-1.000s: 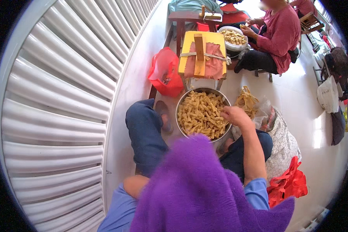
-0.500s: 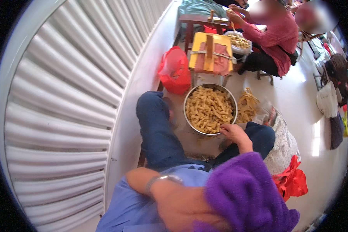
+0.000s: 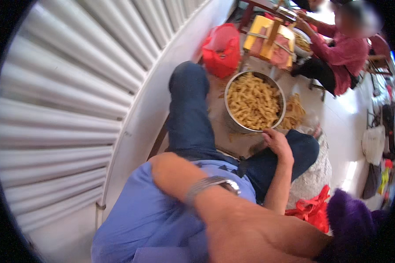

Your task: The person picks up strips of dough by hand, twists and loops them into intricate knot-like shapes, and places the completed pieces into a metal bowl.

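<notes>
My left arm, with a metal watch (image 3: 226, 186) on its wrist, reaches across my body to the right. My left hand (image 3: 267, 232) is large and close in view, its fingers hidden where they meet a fluffy purple towel (image 3: 349, 221), which it grips. Beside the near right rim of a round metal basin (image 3: 228, 109) is my right hand (image 3: 277, 142), bare-armed, fingers loosely bent and apart, nothing visible in them. Yellow-brown stick-like food pieces (image 3: 254, 101) fill the basin, which stands on the floor in front of my knees.
A red plastic bag (image 3: 221, 50) stands beyond my left knee. A wooden bench (image 3: 272, 37) with a yellow board is past the basin. To the right are yellowish scraps (image 3: 295, 111), a white woven sack (image 3: 314, 175) and another red bag (image 3: 314, 208). Another person (image 3: 342, 57) sits far right.
The purple towel has moved right with my left hand, uncovering my right forearm. My right hand stays near the basin rim. The whole view has shifted and tilted.
</notes>
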A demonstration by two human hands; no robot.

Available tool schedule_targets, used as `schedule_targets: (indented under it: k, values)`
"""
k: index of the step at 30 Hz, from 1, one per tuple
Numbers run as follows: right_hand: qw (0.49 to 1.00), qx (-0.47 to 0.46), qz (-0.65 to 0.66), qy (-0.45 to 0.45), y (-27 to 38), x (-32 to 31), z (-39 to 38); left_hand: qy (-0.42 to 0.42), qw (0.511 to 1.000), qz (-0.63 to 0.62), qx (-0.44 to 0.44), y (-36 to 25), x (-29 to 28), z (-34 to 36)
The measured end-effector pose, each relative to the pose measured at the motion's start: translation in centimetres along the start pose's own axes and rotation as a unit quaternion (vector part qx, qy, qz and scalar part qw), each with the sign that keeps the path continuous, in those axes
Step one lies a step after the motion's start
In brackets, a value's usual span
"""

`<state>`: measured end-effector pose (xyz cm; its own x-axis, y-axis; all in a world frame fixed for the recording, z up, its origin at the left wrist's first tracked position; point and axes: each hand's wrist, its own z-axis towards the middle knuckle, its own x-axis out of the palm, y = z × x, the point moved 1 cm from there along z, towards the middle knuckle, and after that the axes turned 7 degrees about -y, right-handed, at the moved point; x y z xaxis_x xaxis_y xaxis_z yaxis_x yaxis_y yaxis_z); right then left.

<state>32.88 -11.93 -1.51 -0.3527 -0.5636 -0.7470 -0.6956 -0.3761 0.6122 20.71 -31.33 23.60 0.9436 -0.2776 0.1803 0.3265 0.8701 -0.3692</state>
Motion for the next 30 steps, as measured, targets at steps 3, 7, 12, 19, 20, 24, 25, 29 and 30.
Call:
schedule_targets:
  k: [3, 7, 12, 19, 20, 24, 25, 29, 30]
  values:
    - [0.999, -0.038, 0.014, 0.004, 0.8, 1.2, 0.1, -0.017, 0.998, 0.042, -0.035, -0.5, -0.8, -1.2]
    - [1.000, -0.017, 0.007, 0.011, 2.1, 1.1, 0.4, -0.021, 0.993, 0.099, -0.063, -0.8, -1.8, -1.9]
    - [0.984, 0.005, 0.173, -0.046, -6.0, 3.1, 1.1, -0.045, 0.981, 0.155, -0.105, -0.8, -3.8, -3.2]
    - [0.999, -0.020, -0.043, 0.010, 1.2, 1.0, 0.0, -0.258, 0.766, 0.497, -0.315, -9.5, -9.3, -8.9]
    - [0.999, -0.015, -0.043, 0.006, 1.0, 0.5, 0.0, -0.297, 0.717, 0.524, -0.350, -11.0, -10.0, -9.1]
    - [0.998, -0.035, -0.051, 0.020, -0.1, 0.8, -0.2, -0.313, 0.600, 0.517, -0.524, -16.5, -15.3, -8.7]
    - [0.997, -0.036, -0.056, 0.028, 0.4, 0.9, 0.1, -0.283, 0.579, 0.504, -0.575, -17.3, -16.3, -7.8]
    - [0.996, -0.035, -0.066, 0.057, 1.5, 1.1, 1.1, -0.498, 0.622, 0.205, -0.569, -14.3, -16.9, -10.0]
    - [0.996, -0.036, -0.063, 0.044, 2.1, 0.9, 1.2, -0.532, 0.587, 0.158, -0.589, -10.8, -15.1, -9.9]
